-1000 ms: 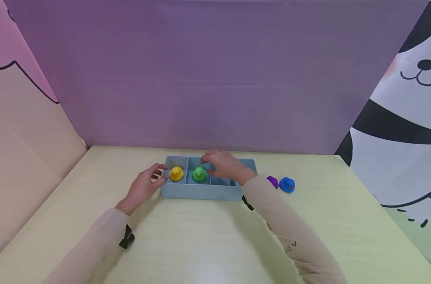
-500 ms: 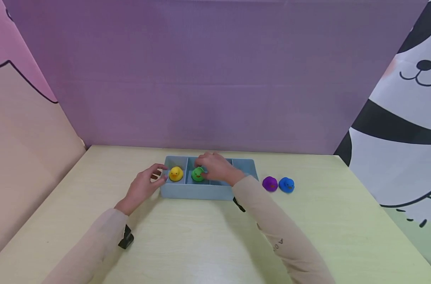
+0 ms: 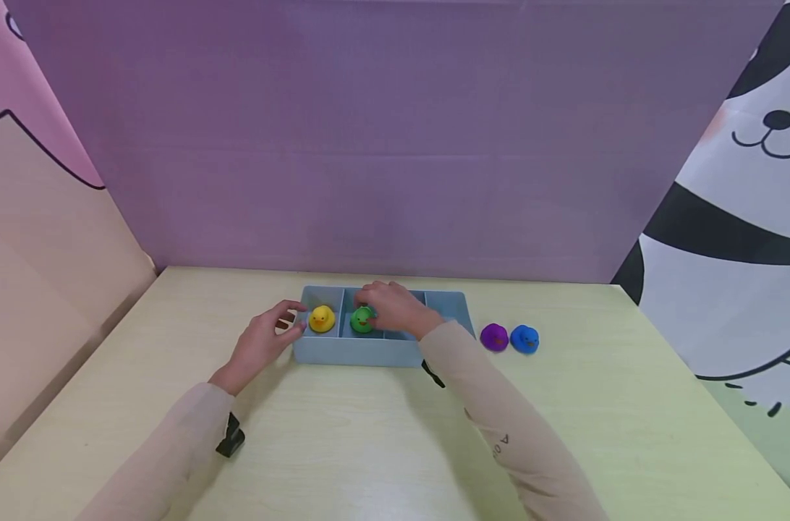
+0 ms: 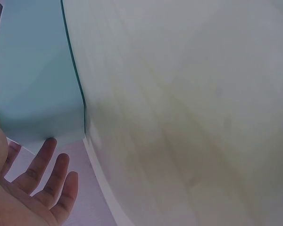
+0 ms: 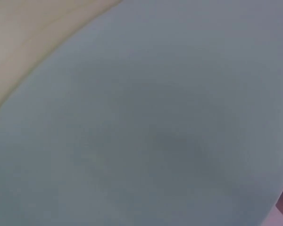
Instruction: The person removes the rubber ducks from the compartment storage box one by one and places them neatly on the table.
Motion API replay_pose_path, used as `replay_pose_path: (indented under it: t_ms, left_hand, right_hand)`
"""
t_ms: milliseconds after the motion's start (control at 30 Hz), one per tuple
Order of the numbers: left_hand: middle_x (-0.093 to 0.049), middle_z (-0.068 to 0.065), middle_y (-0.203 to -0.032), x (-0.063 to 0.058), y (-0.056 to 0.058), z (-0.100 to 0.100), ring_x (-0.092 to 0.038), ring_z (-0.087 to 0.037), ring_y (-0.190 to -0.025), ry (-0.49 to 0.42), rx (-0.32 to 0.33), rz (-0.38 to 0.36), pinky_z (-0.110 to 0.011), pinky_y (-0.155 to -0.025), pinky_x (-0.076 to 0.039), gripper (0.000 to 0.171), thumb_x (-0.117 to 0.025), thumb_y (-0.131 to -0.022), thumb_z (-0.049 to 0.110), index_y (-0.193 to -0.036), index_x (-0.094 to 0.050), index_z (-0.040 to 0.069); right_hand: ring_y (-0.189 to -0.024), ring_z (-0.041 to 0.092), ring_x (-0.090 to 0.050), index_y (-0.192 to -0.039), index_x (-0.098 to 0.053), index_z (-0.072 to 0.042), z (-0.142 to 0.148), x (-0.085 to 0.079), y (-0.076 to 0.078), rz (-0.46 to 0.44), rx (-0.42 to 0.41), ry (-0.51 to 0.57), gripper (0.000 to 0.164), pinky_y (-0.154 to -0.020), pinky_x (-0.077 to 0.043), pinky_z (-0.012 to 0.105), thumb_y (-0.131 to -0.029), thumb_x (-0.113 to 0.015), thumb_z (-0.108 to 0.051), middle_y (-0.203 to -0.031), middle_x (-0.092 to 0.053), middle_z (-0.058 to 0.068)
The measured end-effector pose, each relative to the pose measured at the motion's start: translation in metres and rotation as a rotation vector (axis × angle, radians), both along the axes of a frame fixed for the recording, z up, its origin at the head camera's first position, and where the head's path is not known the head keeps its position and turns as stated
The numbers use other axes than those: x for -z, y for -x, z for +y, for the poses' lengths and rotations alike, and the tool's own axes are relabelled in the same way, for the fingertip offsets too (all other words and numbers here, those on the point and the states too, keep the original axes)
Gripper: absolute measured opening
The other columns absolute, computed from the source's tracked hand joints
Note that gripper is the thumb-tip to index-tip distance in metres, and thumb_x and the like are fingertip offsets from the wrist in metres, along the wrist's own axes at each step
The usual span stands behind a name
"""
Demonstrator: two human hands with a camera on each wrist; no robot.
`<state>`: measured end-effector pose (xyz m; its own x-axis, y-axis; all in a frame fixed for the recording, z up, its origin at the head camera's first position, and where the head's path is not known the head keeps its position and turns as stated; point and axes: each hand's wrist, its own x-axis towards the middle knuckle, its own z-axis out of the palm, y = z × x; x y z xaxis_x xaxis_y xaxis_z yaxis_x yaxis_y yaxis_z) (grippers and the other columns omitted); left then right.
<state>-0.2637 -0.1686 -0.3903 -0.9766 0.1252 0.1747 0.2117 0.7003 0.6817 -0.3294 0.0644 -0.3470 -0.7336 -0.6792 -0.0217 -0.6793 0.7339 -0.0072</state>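
Observation:
A pale blue box (image 3: 356,352) with several compartments stands on the table. In its leftmost compartment sits a yellow rubber duck (image 3: 321,319). My right hand (image 3: 398,310) reaches into the neighbouring compartment and pinches a green rubber duck (image 3: 362,320) between thumb and fingers. At the box's left end is my left hand (image 3: 262,342), its fingertips touching the end wall. In the left wrist view, the fingers (image 4: 52,186) are fairly straight against the box end (image 4: 42,127). The right wrist view is filled by the blurred box wall (image 5: 146,117); only a sliver of hand shows.
A purple duck (image 3: 495,338) and a blue duck (image 3: 525,339) rest on the table (image 3: 343,441), right of the box. A purple backdrop (image 3: 395,145) rises behind the table. Printed panels stand at both sides, the right one with a panda (image 3: 727,304).
My right hand has moved left and down onto the green duck, its fingers closing around it. The purple duck, formerly partly covered by the sleeve, is now fully visible. My left hand stays put.

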Motion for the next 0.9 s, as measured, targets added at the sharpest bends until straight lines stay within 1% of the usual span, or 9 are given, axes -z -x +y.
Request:
replay_pose_path:
  t_ms: [233,367,600,900]
  left_hand:
    - [-0.061,-0.013,-0.111,0.0017,0.0015,-0.0003,-0.059,-0.030,-0.101,0.001,-0.005,0.011,-0.043,-0.081,-0.051,0.034,-0.057,-0.090,0.025,-0.122,-0.052,0.016]
    - [-0.061,-0.014,-0.112,0.0016,0.0017,-0.0007,-0.059,-0.030,-0.101,0.003,-0.006,0.009,-0.043,-0.081,-0.051,0.034,-0.057,-0.090,0.026,-0.122,-0.052,0.017]
    - [-0.061,-0.013,-0.111,-0.0003,0.0008,-0.0003,-0.059,-0.029,-0.101,0.008,-0.004,0.013,-0.043,-0.080,-0.051,0.035,-0.056,-0.090,0.027,-0.123,-0.052,0.016]
    - [-0.060,-0.014,-0.113,0.0008,0.0007,-0.0007,-0.058,-0.030,-0.102,0.006,-0.012,0.000,-0.043,-0.080,-0.051,0.034,-0.056,-0.090,0.026,-0.122,-0.052,0.016]
  right_hand:
    - [-0.099,0.017,-0.052,-0.107,-0.062,-0.016,-0.0036,0.0017,0.0020,-0.021,0.011,0.003,0.025,-0.091,-0.042,0.042,-0.082,-0.067,-0.014,-0.108,-0.062,-0.001]
    - [-0.097,0.017,-0.053,-0.108,-0.062,-0.016,-0.0049,0.0041,0.0029,-0.026,0.020,-0.003,0.026,-0.091,-0.043,0.041,-0.083,-0.065,-0.013,-0.109,-0.062,-0.001]
    - [-0.097,0.016,-0.055,-0.111,-0.061,-0.019,-0.0066,0.0078,0.0032,0.004,0.033,-0.023,0.027,-0.089,-0.045,0.040,-0.084,-0.065,-0.015,-0.110,-0.062,-0.002]
    - [-0.094,0.016,-0.056,-0.111,-0.061,-0.017,-0.0068,0.0072,0.0012,0.022,0.030,-0.026,0.028,-0.087,-0.045,0.040,-0.084,-0.064,-0.013,-0.109,-0.063,-0.002]
